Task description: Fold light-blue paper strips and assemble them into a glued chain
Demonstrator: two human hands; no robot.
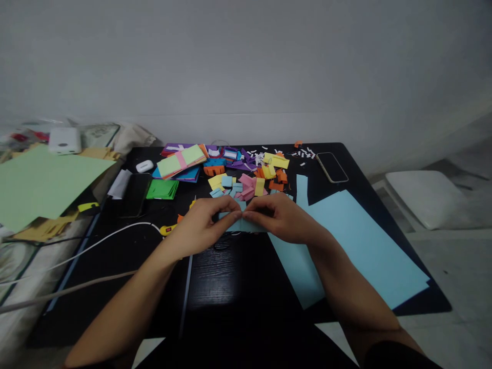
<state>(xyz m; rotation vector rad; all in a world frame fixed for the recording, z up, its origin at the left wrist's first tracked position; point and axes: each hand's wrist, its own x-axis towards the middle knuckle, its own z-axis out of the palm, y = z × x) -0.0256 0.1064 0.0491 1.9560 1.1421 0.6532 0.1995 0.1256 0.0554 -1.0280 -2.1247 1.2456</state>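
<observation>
A small piece of light blue paper (246, 225) is pinched between both hands above the middle of the black table. My left hand (205, 220) grips its left part with thumb and fingertips. Close beside it, my right hand (280, 218) pinches the same piece, the fingertips of the two hands nearly meeting. Just beyond the hands lies a heap of small folded paper pieces (248, 187) in pink, yellow, blue and orange. Large light blue sheets (361, 241) lie by and under my right forearm. A yellow-handled tool (168, 230) is partly hidden behind my left wrist.
A phone (332, 167) lies at the back right, a darker one (135, 195) at the left. Stacked coloured paper (182, 161), a green stack (162, 189) and a white case (144, 166) are at the back left. Cables (103, 238) cross the left side. A white stool (425, 197) stands right.
</observation>
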